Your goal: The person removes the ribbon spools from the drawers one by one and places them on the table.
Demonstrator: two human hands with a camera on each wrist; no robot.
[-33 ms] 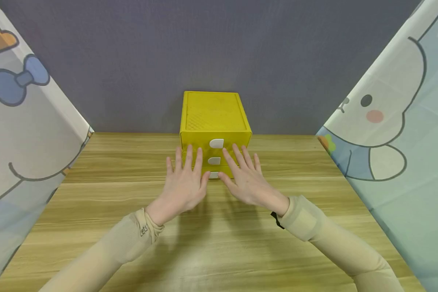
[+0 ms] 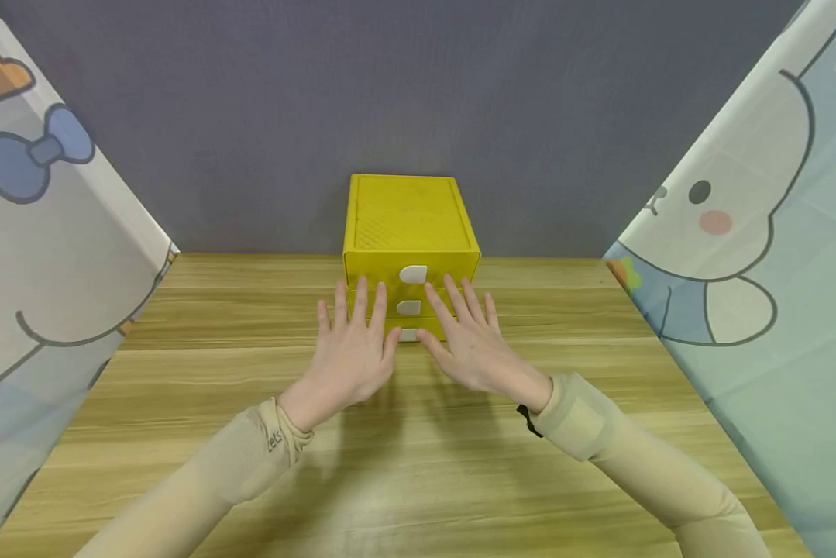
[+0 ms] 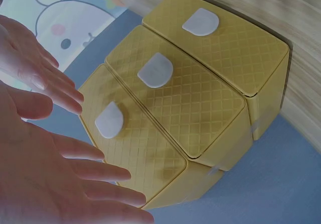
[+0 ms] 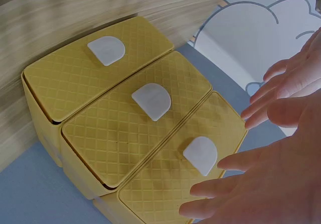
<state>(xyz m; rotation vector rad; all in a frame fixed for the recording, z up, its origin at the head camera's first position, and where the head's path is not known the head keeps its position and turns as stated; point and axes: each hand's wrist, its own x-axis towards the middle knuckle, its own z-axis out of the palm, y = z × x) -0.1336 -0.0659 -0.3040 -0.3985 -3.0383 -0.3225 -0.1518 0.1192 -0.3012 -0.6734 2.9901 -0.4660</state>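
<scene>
A small yellow drawer cabinet (image 2: 411, 213) with three stacked drawers, all pushed in, stands against the back wall. Each drawer front has a quilted pattern and a white tab handle, such as the top handle (image 2: 414, 274). My left hand (image 2: 348, 353) is held before the cabinet's left side, palm down, fingers straight and spread. Mirroring it on the right, my right hand (image 2: 475, 349) also has its fingers extended. Both thumbs point inward near the bottom handle (image 2: 407, 335). Neither hand holds anything. In the left wrist view, the middle handle (image 3: 156, 70) shows clearly beyond the fingers.
The cabinet rests on a wood-grain table (image 2: 236, 310). Behind it rises a grey-blue fabric wall (image 2: 250, 116). Cartoon-printed curtains stand along both sides, the left curtain (image 2: 62, 263) and the right curtain (image 2: 752, 225).
</scene>
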